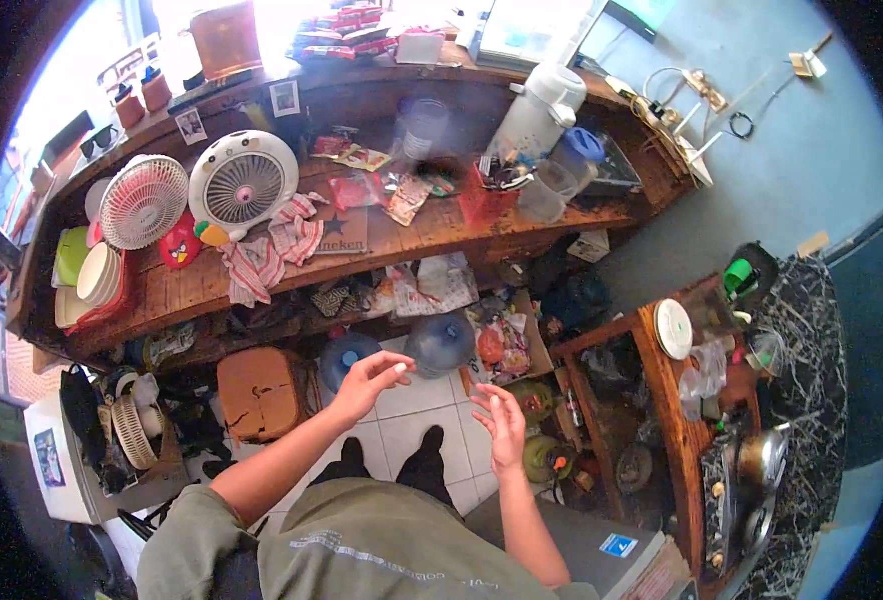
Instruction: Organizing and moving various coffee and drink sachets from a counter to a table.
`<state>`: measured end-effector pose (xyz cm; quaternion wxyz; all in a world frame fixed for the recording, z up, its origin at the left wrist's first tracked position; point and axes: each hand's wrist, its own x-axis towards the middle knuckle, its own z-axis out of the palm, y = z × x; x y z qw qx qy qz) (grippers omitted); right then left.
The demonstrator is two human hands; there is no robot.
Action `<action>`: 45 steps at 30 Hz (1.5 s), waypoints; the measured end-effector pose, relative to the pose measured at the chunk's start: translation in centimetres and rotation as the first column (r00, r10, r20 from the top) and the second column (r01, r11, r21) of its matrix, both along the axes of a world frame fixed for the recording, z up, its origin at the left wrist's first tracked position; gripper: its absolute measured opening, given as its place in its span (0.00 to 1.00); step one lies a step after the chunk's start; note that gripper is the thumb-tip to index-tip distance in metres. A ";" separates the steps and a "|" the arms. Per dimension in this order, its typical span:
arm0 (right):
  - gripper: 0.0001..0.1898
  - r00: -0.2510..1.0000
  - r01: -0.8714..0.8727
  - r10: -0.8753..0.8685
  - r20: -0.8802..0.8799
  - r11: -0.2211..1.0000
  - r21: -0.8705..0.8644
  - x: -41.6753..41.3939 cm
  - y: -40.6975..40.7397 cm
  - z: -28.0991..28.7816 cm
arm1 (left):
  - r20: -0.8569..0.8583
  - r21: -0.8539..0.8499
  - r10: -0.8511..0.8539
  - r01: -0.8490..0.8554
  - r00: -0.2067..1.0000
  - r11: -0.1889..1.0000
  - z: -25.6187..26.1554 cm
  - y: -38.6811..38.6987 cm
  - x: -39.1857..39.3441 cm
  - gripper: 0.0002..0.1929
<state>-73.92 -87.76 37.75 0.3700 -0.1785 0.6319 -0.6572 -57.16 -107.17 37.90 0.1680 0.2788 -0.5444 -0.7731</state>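
Note:
My left hand [372,384] is raised in front of my body, its fingers bent and holding nothing. Level with my chest on the other side, my right hand [503,426] has its fingers spread, also holding nothing. Below them on the tiled floor [411,436] stand two large blue plastic water bottles, one [440,346] behind the gap between my hands and the other [342,358] partly covered by my left hand. A cardboard box [537,336] of packets lies beyond my right hand. An orange-brown padded stool [258,391] with a torn top is left of my left hand.
A wooden counter [423,238] curves across the front, bearing a round fan [245,186], a striped cloth [255,268], a red utensil basket [482,196] and an airpot [535,112]. At right are a wooden shelf unit [655,382] and a gas stove [719,499]. A grey-topped box [535,510] sits beside me.

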 end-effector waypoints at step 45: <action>0.15 0.864 -0.503 0.498 0.074 0.862 0.061 -6.2 -20.6 -1.8 | 0.069 -0.060 0.529 -0.526 0.846 0.849 -1.9 -7.5 0.8 0.15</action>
